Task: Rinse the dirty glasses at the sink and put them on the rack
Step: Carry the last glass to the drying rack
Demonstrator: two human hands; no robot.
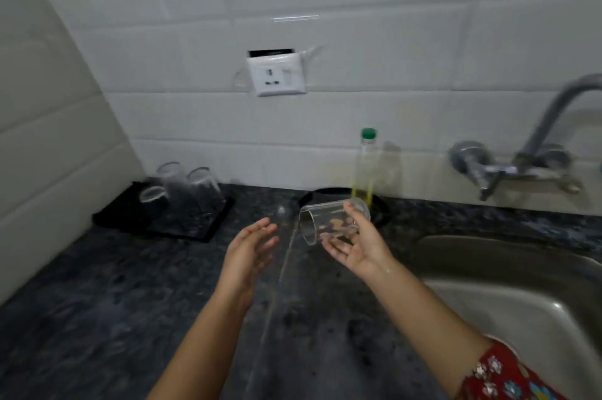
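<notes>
My right hand holds a clear glass tipped on its side, mouth pointing left, above the dark counter just left of the sink. A short way to the glass's left, my left hand is open with fingers apart and touches nothing. At the back left corner a black rack tray carries three clear glasses standing upside down.
A tall bottle with a green cap and yellow liquid stands against the tiled wall behind the held glass. The tap juts out from the wall over the sink at right. A white socket is mounted on the tiles.
</notes>
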